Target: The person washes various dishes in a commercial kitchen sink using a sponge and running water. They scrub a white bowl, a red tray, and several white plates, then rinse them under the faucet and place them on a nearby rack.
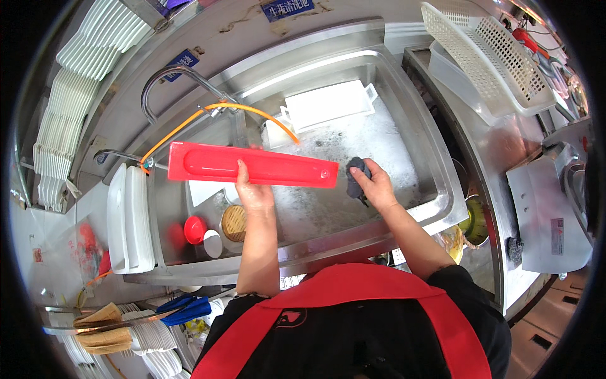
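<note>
My left hand (254,192) grips a long red tray (213,163) by its lower edge, thumb over its face. The tray is held up across the divider between two sink basins. In my right hand (376,184) is a bunched dark grey cloth (356,177), a little apart from the tray's right end. Below the hands, the right basin (412,113) holds sudsy water. A white rectangular tray with handles (331,104) sticks out of the foam at the back. An orange hose (255,111) hangs from the faucet into this basin.
The left basin holds a red cup (195,230), a white round piece (212,243) and a woven bamboo steamer (234,222). White trays (135,220) stand stacked at its left. A perforated plastic basket (492,61) rests on the right counter. A curved steel faucet (175,71) rises behind.
</note>
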Motion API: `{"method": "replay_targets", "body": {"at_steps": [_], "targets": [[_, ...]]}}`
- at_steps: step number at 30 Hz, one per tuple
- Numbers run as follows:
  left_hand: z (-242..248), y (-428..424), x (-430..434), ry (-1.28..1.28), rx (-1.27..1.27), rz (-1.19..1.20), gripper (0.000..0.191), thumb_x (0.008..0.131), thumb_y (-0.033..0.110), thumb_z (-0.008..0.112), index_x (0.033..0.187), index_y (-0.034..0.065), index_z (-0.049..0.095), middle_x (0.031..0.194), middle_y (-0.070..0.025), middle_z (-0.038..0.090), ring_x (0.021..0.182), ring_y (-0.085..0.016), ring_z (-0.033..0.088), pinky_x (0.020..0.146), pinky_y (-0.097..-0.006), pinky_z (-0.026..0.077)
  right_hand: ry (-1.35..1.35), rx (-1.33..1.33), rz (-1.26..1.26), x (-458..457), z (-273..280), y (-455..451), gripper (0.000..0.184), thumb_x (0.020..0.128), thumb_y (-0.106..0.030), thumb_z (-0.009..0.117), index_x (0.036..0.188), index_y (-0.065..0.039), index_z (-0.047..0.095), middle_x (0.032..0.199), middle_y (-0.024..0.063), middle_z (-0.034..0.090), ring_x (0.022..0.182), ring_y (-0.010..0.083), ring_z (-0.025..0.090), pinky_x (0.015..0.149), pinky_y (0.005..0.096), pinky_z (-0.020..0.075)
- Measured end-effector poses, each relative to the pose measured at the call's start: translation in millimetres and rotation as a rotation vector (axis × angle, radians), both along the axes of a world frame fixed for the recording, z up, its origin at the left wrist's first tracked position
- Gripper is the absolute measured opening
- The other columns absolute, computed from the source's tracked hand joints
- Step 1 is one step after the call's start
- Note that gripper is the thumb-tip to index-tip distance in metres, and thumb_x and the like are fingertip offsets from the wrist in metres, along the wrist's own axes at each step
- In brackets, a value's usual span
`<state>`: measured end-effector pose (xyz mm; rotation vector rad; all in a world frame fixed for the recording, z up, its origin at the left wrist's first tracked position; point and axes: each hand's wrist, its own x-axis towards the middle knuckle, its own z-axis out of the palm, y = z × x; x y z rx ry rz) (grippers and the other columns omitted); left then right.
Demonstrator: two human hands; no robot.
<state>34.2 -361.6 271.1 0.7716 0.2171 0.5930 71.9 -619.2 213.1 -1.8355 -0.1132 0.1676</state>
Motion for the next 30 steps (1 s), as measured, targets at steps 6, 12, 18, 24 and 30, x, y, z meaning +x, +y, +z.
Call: {"method": "replay_targets", "body": {"at_steps": [6,12,18,24,30], "targets": [[-21.2,-35.4,0.5,0.068,0.027,-0.068,0.07,0.088,0.054,0.051,0.131,0.0015,0.035,0.119,-0.017,0.054,0.111,-0.03,0.052,0.1,-0.0444,0.039,-0.383,0.135,0.249,-5.4,37.2,49.2,0.032,0.082,-0.025,0.065,0.106,-0.004,0.059,0.128,0.0138,0.046,0.105,0.0325,0.056,0.087,0.0367,0.0456],[-28.6,-63.1,-9.0,0.143,0.048,-0.049,0.065,0.09,0.052,0.05,0.131,0.0025,0.037,0.119,-0.016,0.054,0.109,-0.028,0.054,0.098,-0.0427,0.042,-0.39,-0.178,0.303,-16.6,36.9,74.1,0.029,0.081,-0.021,0.066,0.108,-0.012,0.059,0.133,0.0127,0.045,0.096,0.0378,0.06,0.081,0.0431,0.0505],[-14.0,-35.5,-14.4,0.087,-0.023,0.05,0.071,0.087,0.054,0.053,0.136,0.0062,0.033,0.125,-0.0171,0.049,0.116,-0.033,0.049,0.102,-0.0464,0.036,-0.252,-0.534,0.288,-20.5,-7.1,43.2,0.03,0.081,-0.024,0.063,0.109,-0.015,0.059,0.134,0.0131,0.044,0.097,0.0356,0.06,0.082,0.0433,0.0502],[-2.2,-41.7,-21.4,0.03,0.121,0.02,0.068,0.087,0.051,0.054,0.134,0.0046,0.035,0.125,-0.0179,0.049,0.117,-0.034,0.048,0.104,-0.0474,0.035,-0.082,-0.785,0.33,-9.4,-53.7,34.4,0.023,0.079,-0.019,0.061,0.1,-0.01,0.059,0.108,0.0158,0.06,0.09,0.0355,0.062,0.077,0.044,0.0512],[23.9,-27.2,-20.5,-0.063,0.099,0.014,0.066,0.089,0.047,0.054,0.132,0.0029,0.033,0.119,-0.0207,0.053,0.112,-0.034,0.052,0.102,-0.048,0.037,0.504,0.039,0.409,-9.0,-56.3,9.2,0.044,0.078,-0.039,0.069,0.104,-0.004,0.062,0.088,0.003,0.062,0.076,0.0089,0.054,0.054,0.0271,0.043]]}}
